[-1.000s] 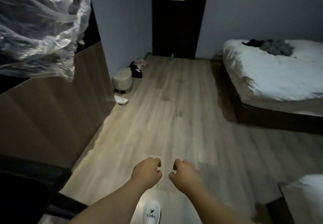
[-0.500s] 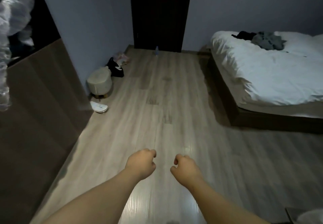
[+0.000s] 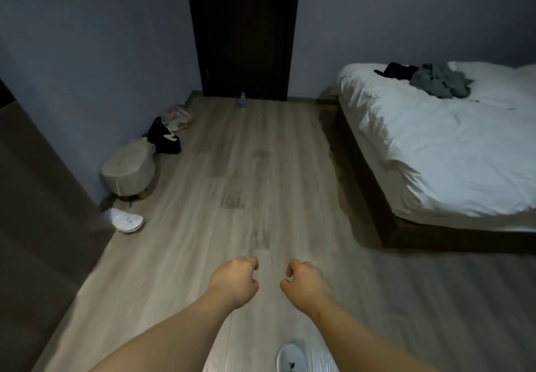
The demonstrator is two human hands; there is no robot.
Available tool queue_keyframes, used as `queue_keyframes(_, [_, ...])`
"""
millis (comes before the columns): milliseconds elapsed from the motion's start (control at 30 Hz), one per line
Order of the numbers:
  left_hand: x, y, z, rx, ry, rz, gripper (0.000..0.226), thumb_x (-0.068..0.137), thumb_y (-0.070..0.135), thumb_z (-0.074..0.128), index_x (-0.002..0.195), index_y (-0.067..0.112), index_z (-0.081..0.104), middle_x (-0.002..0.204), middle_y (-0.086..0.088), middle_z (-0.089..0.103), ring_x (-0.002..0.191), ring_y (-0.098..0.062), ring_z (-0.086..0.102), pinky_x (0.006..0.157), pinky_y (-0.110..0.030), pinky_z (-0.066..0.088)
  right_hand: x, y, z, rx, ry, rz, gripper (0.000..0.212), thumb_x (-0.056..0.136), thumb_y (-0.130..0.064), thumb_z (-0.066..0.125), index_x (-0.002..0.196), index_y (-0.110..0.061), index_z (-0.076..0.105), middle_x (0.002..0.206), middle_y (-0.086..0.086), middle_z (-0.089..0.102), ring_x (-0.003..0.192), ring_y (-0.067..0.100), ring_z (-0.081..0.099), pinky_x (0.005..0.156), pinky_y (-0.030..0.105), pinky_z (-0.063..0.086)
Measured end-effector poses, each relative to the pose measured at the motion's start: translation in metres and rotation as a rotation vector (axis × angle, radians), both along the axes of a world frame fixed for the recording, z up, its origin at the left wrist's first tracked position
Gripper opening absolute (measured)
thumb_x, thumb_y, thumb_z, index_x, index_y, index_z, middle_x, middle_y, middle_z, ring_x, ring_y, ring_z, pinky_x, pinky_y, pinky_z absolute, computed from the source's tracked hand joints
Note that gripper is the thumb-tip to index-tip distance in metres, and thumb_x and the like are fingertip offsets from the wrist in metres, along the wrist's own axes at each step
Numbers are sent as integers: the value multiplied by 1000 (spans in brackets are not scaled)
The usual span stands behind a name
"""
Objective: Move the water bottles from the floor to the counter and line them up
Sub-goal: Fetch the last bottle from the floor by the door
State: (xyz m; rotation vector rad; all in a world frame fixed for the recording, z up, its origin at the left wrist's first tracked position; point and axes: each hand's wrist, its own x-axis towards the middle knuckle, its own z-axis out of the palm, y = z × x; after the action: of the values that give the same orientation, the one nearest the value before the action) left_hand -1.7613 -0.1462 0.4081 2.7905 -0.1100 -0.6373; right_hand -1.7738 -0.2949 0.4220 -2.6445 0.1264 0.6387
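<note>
One small clear water bottle (image 3: 242,101) stands upright on the wooden floor, far ahead, right in front of the dark door (image 3: 243,29). My left hand (image 3: 236,280) and my right hand (image 3: 304,281) are held out low in front of me, side by side, both curled into loose fists with nothing in them. Both are far from the bottle. No counter is in view.
A low bed (image 3: 441,145) with white bedding and dark clothes fills the right side. Along the left wall sit a round beige stool (image 3: 129,168), white slippers (image 3: 126,220), a black bag (image 3: 164,136) and a brown wall panel (image 3: 34,212). My white-slippered foot (image 3: 291,359) shows at the bottom.
The view has moved forward and turned left-to-centre: the plastic-wrapped object at the upper left has left the frame, and the door and bottle appear closer. Both hands stay fisted.
</note>
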Motion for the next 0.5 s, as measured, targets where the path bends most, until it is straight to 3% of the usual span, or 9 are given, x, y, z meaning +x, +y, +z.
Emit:
queue_keyframes(233, [133, -46, 6, -7, 25, 40, 42, 90, 22, 44, 132, 20, 46, 133, -4, 52, 120, -22, 53, 93, -30, 45, 136, -45, 6, 2, 21, 38, 33, 93, -29, 45, 122, -13, 50, 128, 8, 52, 116, 26, 51, 94, 31, 42])
queue_keyframes(500, [270, -41, -14, 8, 62, 58, 41, 89, 24, 46, 130, 20, 47, 131, -5, 54, 118, -23, 54, 92, -29, 45, 272, -43, -12, -28, 96, 105, 36, 94, -29, 44, 126, -13, 48, 133, 10, 48, 123, 28, 47, 99, 33, 40])
